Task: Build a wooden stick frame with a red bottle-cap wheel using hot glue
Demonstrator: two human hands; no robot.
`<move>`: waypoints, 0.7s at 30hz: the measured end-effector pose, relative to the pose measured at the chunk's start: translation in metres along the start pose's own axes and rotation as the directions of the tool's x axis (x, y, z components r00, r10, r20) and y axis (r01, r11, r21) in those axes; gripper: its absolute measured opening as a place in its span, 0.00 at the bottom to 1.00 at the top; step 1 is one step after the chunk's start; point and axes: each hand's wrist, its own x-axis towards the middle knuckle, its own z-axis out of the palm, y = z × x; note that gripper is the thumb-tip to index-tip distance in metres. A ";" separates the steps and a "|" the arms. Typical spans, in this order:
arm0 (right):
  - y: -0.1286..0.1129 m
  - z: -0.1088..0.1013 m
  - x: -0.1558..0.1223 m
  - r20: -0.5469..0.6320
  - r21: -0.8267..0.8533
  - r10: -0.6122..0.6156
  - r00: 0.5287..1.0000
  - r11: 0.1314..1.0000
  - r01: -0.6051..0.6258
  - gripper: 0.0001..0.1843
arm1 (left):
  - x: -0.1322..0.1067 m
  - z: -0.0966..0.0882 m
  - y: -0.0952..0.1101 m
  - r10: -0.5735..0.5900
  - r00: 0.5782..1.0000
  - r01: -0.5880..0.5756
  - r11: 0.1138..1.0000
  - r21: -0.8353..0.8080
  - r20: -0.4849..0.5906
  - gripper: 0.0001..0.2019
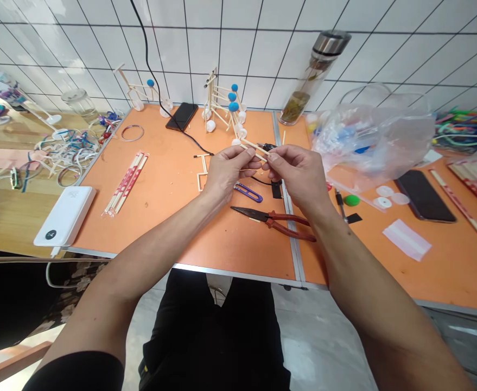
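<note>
Thin pale wooden sticks are pinched between the fingertips of both my hands, above the orange table. My left hand grips them from the left, and my right hand closes on their right ends. How the sticks join is partly hidden by the fingers. Below the hands lie long-nose pliers with red-brown handles and a purple pair of thread snips. Partly behind my left hand is a small wooden stick frame. Two stick models stand behind, the nearer with blue balls and white wheels.
Wrapped chopsticks, a white power bank and a phone lie leftward. A glass bottle stands by the tiled wall. On the right are a plastic bag, another phone and a green half-ball. A black cable hangs down.
</note>
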 end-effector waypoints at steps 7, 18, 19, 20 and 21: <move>0.001 0.003 -0.001 -0.007 -0.030 -0.041 0.999 0.999 0.041 0.11 | 0.002 -0.001 -0.004 -0.009 1.000 0.010 0.999 -0.047 0.019 0.10; 0.003 0.005 -0.002 -0.032 -0.012 -0.005 0.999 1.000 0.005 0.13 | 0.001 0.001 -0.004 0.001 1.000 0.000 0.999 -0.051 0.019 0.09; 0.003 0.005 -0.002 -0.030 -0.012 -0.004 1.000 1.000 0.004 0.13 | 0.001 0.002 -0.004 -0.001 1.000 0.001 0.999 -0.051 0.013 0.09; 0.002 0.005 -0.003 -0.027 -0.012 -0.004 1.000 1.000 0.004 0.14 | 0.001 0.002 -0.004 -0.001 1.000 0.002 0.999 -0.053 0.006 0.09; 0.001 0.005 -0.003 -0.024 -0.012 -0.006 1.000 1.000 0.006 0.14 | 0.002 0.002 -0.004 0.000 1.000 0.001 0.998 -0.056 0.002 0.09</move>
